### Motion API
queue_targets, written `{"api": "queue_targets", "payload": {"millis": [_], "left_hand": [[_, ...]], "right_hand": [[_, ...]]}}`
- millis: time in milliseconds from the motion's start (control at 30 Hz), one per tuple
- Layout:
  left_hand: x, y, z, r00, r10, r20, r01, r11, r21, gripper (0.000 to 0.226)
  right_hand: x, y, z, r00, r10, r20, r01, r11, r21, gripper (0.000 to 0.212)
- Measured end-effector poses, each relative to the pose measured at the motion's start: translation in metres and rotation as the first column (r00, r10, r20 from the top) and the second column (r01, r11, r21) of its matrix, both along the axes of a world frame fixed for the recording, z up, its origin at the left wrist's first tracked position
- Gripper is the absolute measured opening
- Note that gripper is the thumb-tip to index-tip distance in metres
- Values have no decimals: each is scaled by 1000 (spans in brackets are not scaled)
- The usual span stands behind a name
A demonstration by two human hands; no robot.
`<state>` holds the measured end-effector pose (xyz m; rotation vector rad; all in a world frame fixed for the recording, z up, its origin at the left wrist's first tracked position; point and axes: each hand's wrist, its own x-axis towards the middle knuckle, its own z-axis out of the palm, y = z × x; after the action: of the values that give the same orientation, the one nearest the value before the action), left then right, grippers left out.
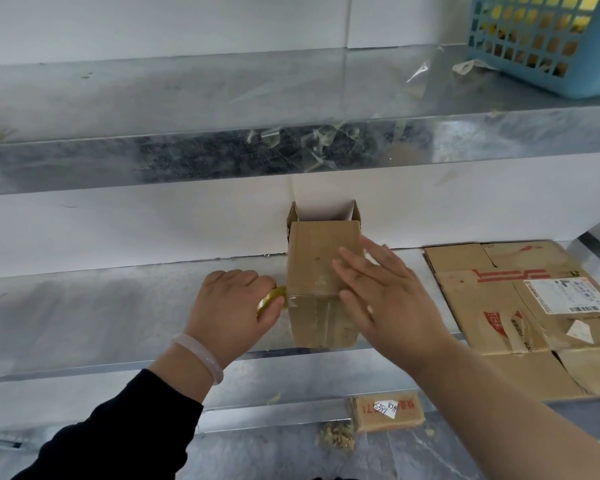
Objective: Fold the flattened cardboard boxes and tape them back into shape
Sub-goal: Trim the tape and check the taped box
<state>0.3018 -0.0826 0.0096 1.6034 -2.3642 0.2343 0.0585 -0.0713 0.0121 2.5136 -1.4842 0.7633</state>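
Because the small brown cardboard box (312, 261) looks empty and thin-walled, I judge it light enough to skid on the smooth grey metal shelf (118, 306) and soft enough to dent if squeezed mid-panel. The stiff places to take hold are its folded edges and corners. It sits at the near edge of the shelf, with loose flaps showing at its far end against the white wall (153, 223). My right hand (385, 292) lies on its top and right side, fingers (352, 266) straight and spread, pressing rather than gripping, so the box is under and just left of that palm. My left hand (229, 306) is curled round a yellowish roll of clear tape (272, 299), which touches the box's near left corner, where a shiny strip seems to cross the edge. To the right on the same shelf, near my right forearm, lie the flattened brown cardboard boxes (520, 299) with red print, not yet folded.
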Motion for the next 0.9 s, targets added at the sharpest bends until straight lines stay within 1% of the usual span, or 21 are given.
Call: {"api": "queue_targets", "payload": {"millis": [67, 100, 167, 233, 267, 333, 433, 500, 633, 733, 800, 867, 900], "left_hand": [[-1, 1, 0, 1000, -2, -18, 2, 1000, 2, 38], [-1, 1, 1, 1000, -2, -23, 2, 1000, 3, 38], [-2, 1, 1, 1000, 1, -31, -1, 1000, 13, 38], [-2, 2, 1, 999, 7, -50, -5, 999, 35, 40], [-2, 2, 0, 998, 11, -63, -8, 999, 48, 41], [-1, 3, -1, 995, 21, -96, -14, 997, 75, 44], [3, 4, -2, 986, 36, -161, -18, 993, 115, 48], [6, 4, -3, 979, 34, -202, -9, 992, 126, 48], [6, 6, -6, 970, 35, -241, -5, 993, 122, 46], [6, 6, -7, 965, 33, -261, -6, 995, 103, 45], [9, 6, -9, 941, 4, -338, 40, 992, 121, 47], [14, 7, -11, 886, -30, -462, 115, 981, 156, 48], [17, 8, -11, 868, -46, -495, 146, 975, 166, 47]], "right_hand": [[25, 1, 4, 997, 28, -73, -30, 999, -18, 47], [35, 0, 3, 995, 46, -85, -45, 999, 6, 48], [46, -2, -3, 999, 29, -39, -26, 998, 58, 49], [47, -6, -11, 1000, -4, 14, 4, 1000, -9, 43], [46, -7, -14, 1000, -8, 21, 10, 998, -65, 40], [46, -11, -19, 1000, 4, -5, -5, 992, -125, 36], [48, -12, -21, 998, 11, -56, -19, 990, -139, 34], [48, -9, -21, 997, -6, -79, -3, 994, -109, 34], [56, -6, -13, 997, -68, 26, 68, 998, -16, 38], [61, -7, -11, 992, -87, 90, 92, 995, -50, 34], [61, -7, -12, 991, -79, 112, 89, 992, -87, 31], [60, -7, -13, 989, -76, 130, 91, 990, -111, 29], [60, -7, -14, 988, -76, 135, 92, 989, -116, 29]]}}
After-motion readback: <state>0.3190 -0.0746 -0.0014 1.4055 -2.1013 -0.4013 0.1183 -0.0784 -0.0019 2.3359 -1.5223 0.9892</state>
